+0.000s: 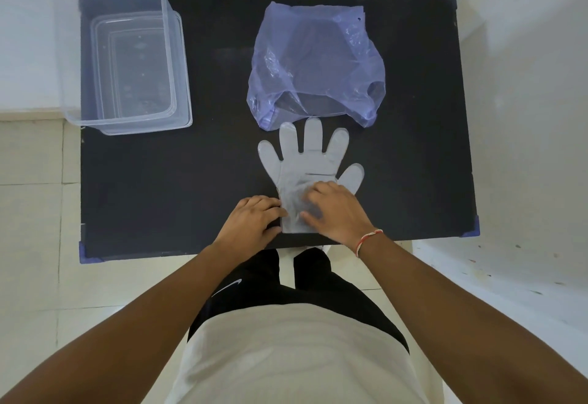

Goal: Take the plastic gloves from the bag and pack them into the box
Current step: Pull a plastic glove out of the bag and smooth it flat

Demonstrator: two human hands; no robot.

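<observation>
A clear plastic glove lies flat on the black table, fingers spread and pointing away from me. Its fingertips almost reach the mouth of a crumpled purple plastic bag at the table's far middle. My left hand rests at the glove's cuff on its left edge, fingers curled against the plastic. My right hand lies palm-down on the cuff part, fingers spread, pressing it flat. The clear plastic box stands open at the far left corner. I cannot tell whether more gloves are in the bag.
The table's front edge is just under my wrists. Purple tape marks its front corners. White tiled floor and a white wall surround the table. Bare black tabletop stretches between the box and the glove.
</observation>
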